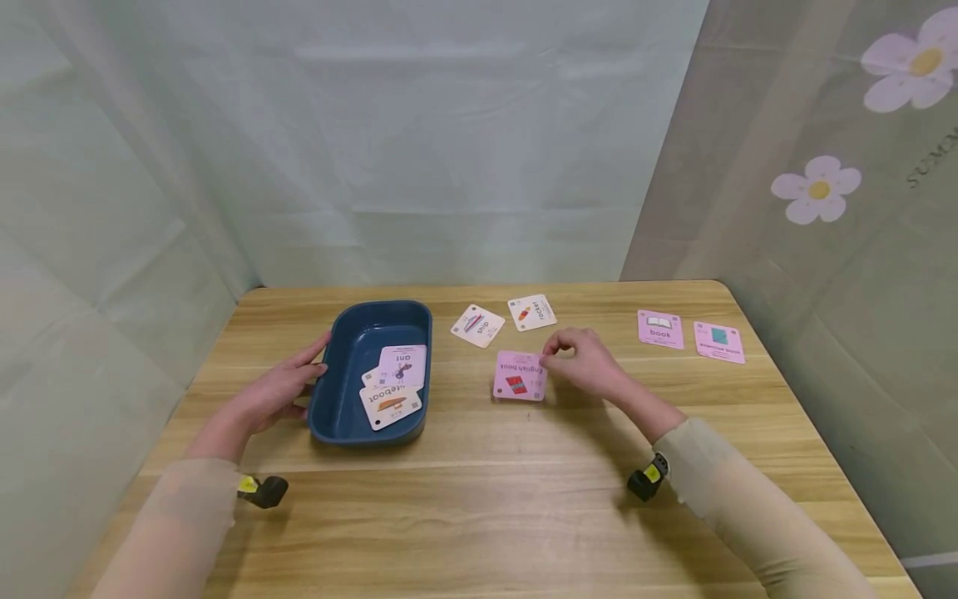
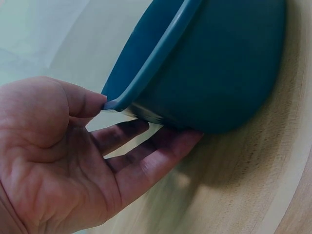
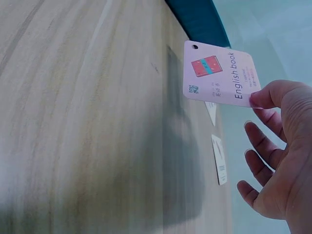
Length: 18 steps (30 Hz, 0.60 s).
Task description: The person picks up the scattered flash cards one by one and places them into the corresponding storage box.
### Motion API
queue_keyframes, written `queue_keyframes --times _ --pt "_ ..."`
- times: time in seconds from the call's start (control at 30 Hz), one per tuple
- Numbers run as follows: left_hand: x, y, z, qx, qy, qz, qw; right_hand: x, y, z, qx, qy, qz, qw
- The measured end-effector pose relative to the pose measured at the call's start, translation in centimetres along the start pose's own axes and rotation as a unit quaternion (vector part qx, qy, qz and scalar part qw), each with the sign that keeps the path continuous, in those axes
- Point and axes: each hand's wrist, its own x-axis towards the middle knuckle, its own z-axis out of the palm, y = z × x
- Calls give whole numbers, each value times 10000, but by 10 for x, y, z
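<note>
Currently R hand [image 1: 584, 362] pinches the English book card [image 1: 520, 376] by one corner, thumb vs. index, other fingers loosely bent; card held just above table [image 1: 479, 507], right of tub, approx. mid-table. L hand [image 1: 280, 391] grips blue tub [image 1: 346, 391] at its left side: thumb at rim, fingers bent vs. outer wall, hand partly open around it.

In tub: ant card [image 1: 402, 366] on top, boat card [image 1: 391, 407] nearer the person, plus another white card [image 1: 370, 378] mostly hidden. First letters of boat card's word n/legible.

On table, behind the held card: ship card [image 1: 477, 325], rocket card [image 1: 532, 312], near each other. Far R: book card [image 1: 660, 329], exercise book card [image 1: 720, 342], side by side, apart.
</note>
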Motion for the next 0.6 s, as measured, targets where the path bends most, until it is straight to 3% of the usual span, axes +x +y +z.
queue_keyframes --times 0.6 --pt "1 -3 -1 -7 -53 77 10000 8 -11 -11 61 187 55 9998"
